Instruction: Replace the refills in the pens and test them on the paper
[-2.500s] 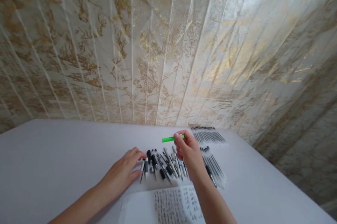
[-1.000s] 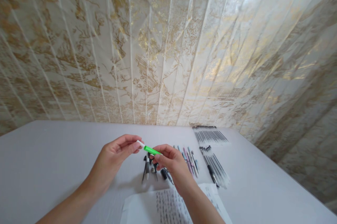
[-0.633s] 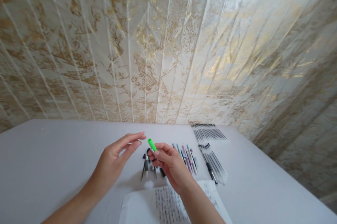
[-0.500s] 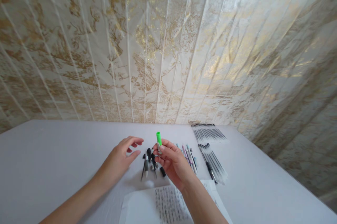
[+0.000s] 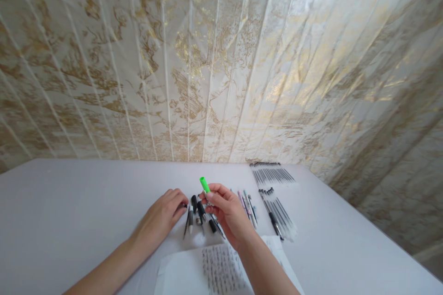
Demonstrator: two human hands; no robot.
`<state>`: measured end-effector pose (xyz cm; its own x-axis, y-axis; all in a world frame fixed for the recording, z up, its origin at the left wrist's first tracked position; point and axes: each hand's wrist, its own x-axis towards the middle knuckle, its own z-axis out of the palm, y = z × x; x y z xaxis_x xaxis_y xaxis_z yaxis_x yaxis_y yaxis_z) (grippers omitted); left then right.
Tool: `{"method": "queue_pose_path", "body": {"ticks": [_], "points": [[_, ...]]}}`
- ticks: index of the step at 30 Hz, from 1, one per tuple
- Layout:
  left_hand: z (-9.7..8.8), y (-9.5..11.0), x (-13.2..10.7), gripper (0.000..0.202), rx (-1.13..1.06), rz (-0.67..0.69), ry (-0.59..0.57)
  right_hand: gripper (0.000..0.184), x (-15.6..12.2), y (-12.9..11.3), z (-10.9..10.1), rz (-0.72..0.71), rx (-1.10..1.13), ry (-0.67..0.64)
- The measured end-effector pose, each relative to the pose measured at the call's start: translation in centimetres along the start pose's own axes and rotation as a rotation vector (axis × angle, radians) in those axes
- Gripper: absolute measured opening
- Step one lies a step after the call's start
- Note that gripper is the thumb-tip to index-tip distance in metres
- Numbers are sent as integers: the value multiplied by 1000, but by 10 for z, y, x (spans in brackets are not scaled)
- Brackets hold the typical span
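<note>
My right hand (image 5: pixel 228 207) holds up a bright green marker (image 5: pixel 205 185), pinched between thumb and fingers. Its top end looks hollow, and my fingers cover its lower part. To the left, my left hand (image 5: pixel 162 214) rests low at the table, with its thumb and index finger curled together around the dark top end of a slim black pen (image 5: pixel 186 223). Beside it lie a grey-and-white pen (image 5: pixel 191 221), a black marker (image 5: pixel 194 203) and a short black cap (image 5: pixel 212 226) in a loose pile, partly behind my right hand.
Handwritten sheets of paper (image 5: pixel 183 269) lie at the front of the white table (image 5: pixel 86 193). Pastel pens (image 5: pixel 248 209) lie right of my right hand. Further right are a bundle of refills with a black pen (image 5: pixel 276 225) and a row of slim pens (image 5: pixel 273 175). A gold-patterned curtain (image 5: pixel 173 78) hangs behind.
My left hand has lowered to the pile, its fingers closing at the slim black pen. The green marker in my right hand has tilted to the left and dropped slightly.
</note>
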<state>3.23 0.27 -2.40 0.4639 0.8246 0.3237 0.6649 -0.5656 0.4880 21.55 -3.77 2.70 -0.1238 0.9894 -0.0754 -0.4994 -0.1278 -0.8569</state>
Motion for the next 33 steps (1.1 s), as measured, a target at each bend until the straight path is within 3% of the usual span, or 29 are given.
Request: {"method": "queue_pose_path", "body": {"ticks": [4,10,13,22,33], "points": [[-3,-2,1,15,-40,-17,42,29,1,4,-2,-10,-94,-7],[-25,5,7,29,-541,-279,229,14,8,11,-5,-158,-536,77],[-32,17,6,28,-654,-284,260,11,9,14,-6,-169,-602,91],[-33,33,0,25,-654,-290,270,10,7,16,-4,-151,-604,72],[-51,43,-1,26,-347,-98,205,18,6,18,-1,-96,-378,-9]]}}
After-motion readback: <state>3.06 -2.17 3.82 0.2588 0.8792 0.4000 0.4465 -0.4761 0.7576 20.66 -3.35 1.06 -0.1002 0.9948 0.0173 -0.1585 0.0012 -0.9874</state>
